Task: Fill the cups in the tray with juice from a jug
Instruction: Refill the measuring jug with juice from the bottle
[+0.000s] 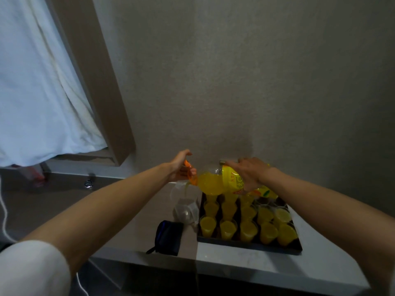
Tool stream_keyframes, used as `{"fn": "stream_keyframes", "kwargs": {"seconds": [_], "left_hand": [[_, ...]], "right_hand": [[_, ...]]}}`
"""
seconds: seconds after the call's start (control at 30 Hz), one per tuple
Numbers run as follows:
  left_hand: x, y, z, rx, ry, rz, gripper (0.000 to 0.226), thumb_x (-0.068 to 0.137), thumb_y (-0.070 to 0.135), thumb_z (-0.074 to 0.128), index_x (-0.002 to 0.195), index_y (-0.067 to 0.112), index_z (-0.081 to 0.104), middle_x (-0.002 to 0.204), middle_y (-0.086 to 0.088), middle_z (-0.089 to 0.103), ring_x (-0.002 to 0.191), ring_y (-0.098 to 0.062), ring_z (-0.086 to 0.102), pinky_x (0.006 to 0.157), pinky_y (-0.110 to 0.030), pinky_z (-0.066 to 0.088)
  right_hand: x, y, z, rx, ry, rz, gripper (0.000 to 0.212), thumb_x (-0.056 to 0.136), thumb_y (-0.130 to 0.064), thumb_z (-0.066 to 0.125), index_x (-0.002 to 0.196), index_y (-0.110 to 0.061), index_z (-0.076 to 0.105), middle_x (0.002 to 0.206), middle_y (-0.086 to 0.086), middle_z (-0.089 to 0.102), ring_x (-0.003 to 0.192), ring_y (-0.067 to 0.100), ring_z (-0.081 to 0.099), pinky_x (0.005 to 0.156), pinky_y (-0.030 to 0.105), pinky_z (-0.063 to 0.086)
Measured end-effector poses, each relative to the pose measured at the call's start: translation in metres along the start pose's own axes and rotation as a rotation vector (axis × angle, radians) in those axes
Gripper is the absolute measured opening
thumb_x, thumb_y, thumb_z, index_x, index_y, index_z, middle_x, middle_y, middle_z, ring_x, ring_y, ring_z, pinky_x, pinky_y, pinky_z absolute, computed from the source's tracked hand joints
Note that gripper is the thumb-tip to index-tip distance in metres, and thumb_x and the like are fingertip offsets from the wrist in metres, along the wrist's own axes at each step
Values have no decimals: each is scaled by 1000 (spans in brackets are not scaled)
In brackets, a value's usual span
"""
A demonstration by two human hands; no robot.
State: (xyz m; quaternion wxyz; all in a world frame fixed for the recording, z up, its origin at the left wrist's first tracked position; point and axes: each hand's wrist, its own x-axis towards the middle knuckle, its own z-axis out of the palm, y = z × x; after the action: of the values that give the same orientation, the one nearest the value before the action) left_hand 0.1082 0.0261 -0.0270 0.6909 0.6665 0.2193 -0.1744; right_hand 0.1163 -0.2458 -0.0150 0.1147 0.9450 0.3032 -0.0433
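- Right hand [249,175] grip: fingers spread and curled over the body of a large yellow juice bottle [226,181], clamped on its labelled middle. The bottle lies tipped nearly level, neck pointing left.
- Left hand [181,167] grip: fingers closed round the orange handle [190,173] at the bottle's neck end, pinching it from the left.
- A thin stream of juice [185,190] falls from the neck into a clear jug [184,207] that stands on the table [245,259], just left of the tray.
- The jug looks nearly empty; how much juice it holds cannot be told.
- Tray [250,245]: dark, rectangular, on the table below the right hand. It carries rows of small clear cups [227,229], most of them holding yellow juice. The back right cups are partly hidden under the bottle.
- A dark blue pouch [168,237] lies on the table, just left of the tray's near corner and in front of the jug.
- Behind: plain grey wall [256,82]. White curtain [38,92] at upper left.
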Motion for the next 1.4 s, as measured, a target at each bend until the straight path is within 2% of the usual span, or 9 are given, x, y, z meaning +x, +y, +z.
{"fn": "stream_keyframes", "kwargs": {"seconds": [0.17,0.37,0.53,0.67,0.83,0.93,1.13,1.23,1.4], "left_hand": [[0,3,0,-7,12,9,41,92,44,52,68,12,45,69,-13,58,64,-24,57,72,-33,51],[0,12,-1,22,35,37,42,92,44,51,68,11,47,61,-11,62,63,-25,60,76,-34,52],[-2,21,-2,20,41,54,40,92,43,52,68,11,47,57,-10,62,63,-25,60,83,-36,51],[-6,24,-4,30,35,61,41,93,43,51,68,12,47,59,-10,62,63,-24,60,81,-36,51],[-11,28,-3,35,47,69,40,95,42,49,69,12,46,54,-9,62,65,-24,60,78,-34,51],[-11,30,-4,42,40,68,41,95,43,50,70,12,47,58,-10,64,68,-24,62,81,-35,52],[-14,31,-4,56,34,61,43,96,44,49,70,9,50,78,-16,66,68,-23,62,76,-33,53],[-15,31,-4,62,33,56,43,96,44,49,72,9,51,76,-16,67,68,-23,63,75,-33,53],[-14,31,-4,59,36,65,43,94,45,50,72,9,50,66,-14,67,71,-25,63,84,-36,52]], "right_hand": [[2,0,-5,-2,-3,13,123,56,-67,89,154,-36,21,126,15,59,112,37,62,86,42,54],[2,2,-6,9,5,2,119,60,-66,89,154,-33,23,125,16,59,108,36,63,79,37,48],[3,2,-12,10,20,3,114,61,-67,86,151,-33,25,122,16,60,107,36,64,79,37,50],[3,3,-19,6,-6,5,116,62,-60,89,153,-31,23,125,17,59,108,37,63,76,37,46],[1,3,-26,6,-16,4,119,64,-61,89,155,-30,19,127,17,58,108,36,63,79,37,49],[0,3,-28,-1,-13,10,119,63,-62,89,155,-31,19,127,16,58,108,35,62,80,38,49],[-1,3,-31,-12,-19,8,118,63,-59,90,154,-31,20,127,16,58,109,36,62,81,39,50],[-1,2,-33,-16,-22,7,117,63,-60,89,153,-30,21,126,16,58,108,36,62,82,40,52],[0,2,-32,-11,-23,6,117,63,-63,89,152,-31,21,127,15,58,108,35,61,78,37,47]]}}
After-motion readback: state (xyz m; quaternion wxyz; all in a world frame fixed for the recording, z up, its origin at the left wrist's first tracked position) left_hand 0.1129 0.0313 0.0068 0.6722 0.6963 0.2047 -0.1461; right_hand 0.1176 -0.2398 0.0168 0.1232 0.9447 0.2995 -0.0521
